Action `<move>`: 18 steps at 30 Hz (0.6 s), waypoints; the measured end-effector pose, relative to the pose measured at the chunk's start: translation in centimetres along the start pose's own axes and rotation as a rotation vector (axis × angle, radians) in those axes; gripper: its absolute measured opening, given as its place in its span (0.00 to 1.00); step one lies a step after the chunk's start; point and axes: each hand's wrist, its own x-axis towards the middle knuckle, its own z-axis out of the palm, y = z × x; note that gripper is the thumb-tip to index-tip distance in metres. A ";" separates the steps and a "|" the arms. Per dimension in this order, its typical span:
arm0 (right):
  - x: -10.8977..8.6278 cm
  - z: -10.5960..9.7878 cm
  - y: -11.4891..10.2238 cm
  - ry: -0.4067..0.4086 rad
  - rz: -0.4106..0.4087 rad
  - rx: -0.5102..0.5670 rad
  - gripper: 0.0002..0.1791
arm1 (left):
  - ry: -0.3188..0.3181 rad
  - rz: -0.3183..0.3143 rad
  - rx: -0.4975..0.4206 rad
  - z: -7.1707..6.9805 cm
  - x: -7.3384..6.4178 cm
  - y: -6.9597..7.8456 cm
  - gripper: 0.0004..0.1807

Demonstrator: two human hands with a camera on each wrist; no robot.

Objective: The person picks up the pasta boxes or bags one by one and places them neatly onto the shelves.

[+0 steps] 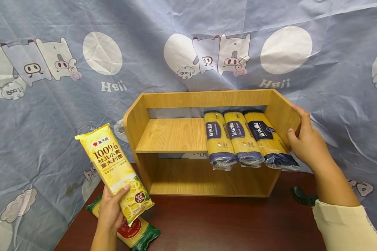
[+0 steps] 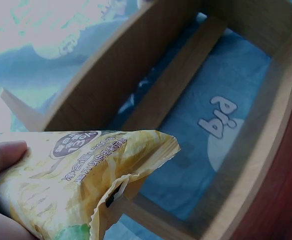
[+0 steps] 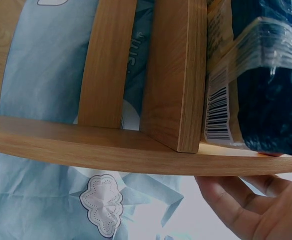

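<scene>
My left hand (image 1: 111, 210) holds a yellow bag of pasta (image 1: 114, 167) by its lower end, thumb across the printed front. The bag tilts to the left, in front of the left end of a two-tier wooden shelf (image 1: 168, 137). In the left wrist view the crimped end of the pasta bag (image 2: 86, 175) points towards the shelf. On the far right, my right hand (image 1: 311, 143) grips the shelf's side panel, thumb on the inner side. The right wrist view has the fingers (image 3: 230, 200) against the panel's outer face, close to a blue-ended spaghetti pack (image 3: 270, 100).
Three la sicilia spaghetti packs (image 1: 220, 139) lie side by side on the upper tier's right half, ends past its front edge. A green-ended spaghetti bag (image 1: 144, 235) lies on the dark red table (image 1: 213, 223), partly behind my left hand. A dark green object (image 1: 301, 197) is near my right forearm.
</scene>
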 end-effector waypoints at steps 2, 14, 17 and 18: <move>0.0 0.1 0.0 0.000 -0.004 0.003 0.40 | 0.004 0.011 0.004 0.4 -0.4 0.6 0.29; -0.2 -0.4 -0.2 -0.023 0.016 -0.025 0.40 | -0.095 0.064 0.009 3.4 -3.2 3.5 0.26; -0.1 -0.5 -0.2 -0.017 0.017 -0.026 0.40 | -0.151 0.031 0.012 4.3 -3.7 3.5 0.26; -0.1 -0.5 -0.2 -0.015 0.016 -0.028 0.40 | -0.164 0.013 0.024 4.6 -3.9 3.4 0.26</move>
